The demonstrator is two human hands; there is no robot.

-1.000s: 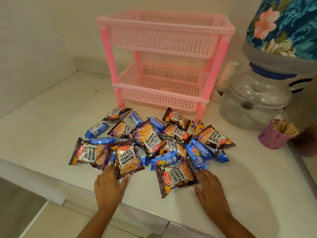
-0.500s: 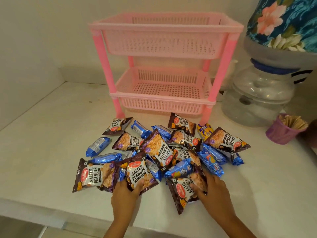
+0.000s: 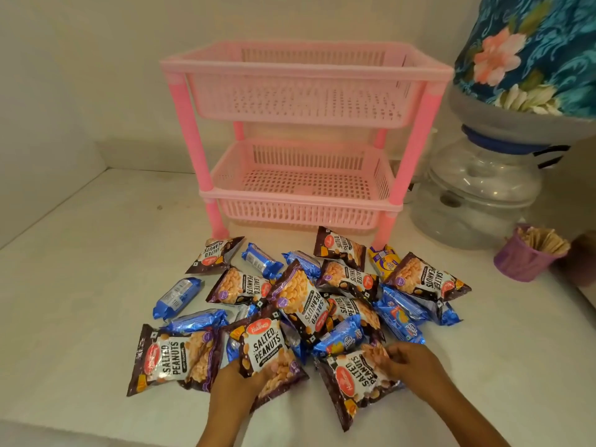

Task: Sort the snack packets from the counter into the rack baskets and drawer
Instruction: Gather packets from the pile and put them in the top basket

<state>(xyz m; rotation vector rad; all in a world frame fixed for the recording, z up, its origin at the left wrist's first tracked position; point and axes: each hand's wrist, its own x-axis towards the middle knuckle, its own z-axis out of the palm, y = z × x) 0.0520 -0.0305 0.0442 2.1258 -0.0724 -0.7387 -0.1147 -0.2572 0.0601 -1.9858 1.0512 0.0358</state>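
Note:
Several brown salted-peanut packets and blue biscuit packets lie in a heap on the white counter (image 3: 74, 285), with one yellow biscuit packet (image 3: 383, 260) near the rack's right leg. My left hand (image 3: 237, 383) grips the lower edge of one upright peanut packet (image 3: 266, 348). My right hand (image 3: 409, 361) pinches the top edge of another peanut packet (image 3: 353, 382) lying sideways. Behind the heap stands a pink two-tier rack; its upper basket (image 3: 303, 82) and lower basket (image 3: 300, 188) hold nothing. No drawer is visible.
A clear water dispenser base (image 3: 477, 195) with a floral-covered bottle (image 3: 532, 50) stands at the right. A purple cup of wooden sticks (image 3: 525, 256) sits beside it. The counter's front edge runs just below my wrists. Walls close the back and left.
Both hands moved forward from the counter's front edge into the heap and closed on peanut packets. The view came closer to the rack.

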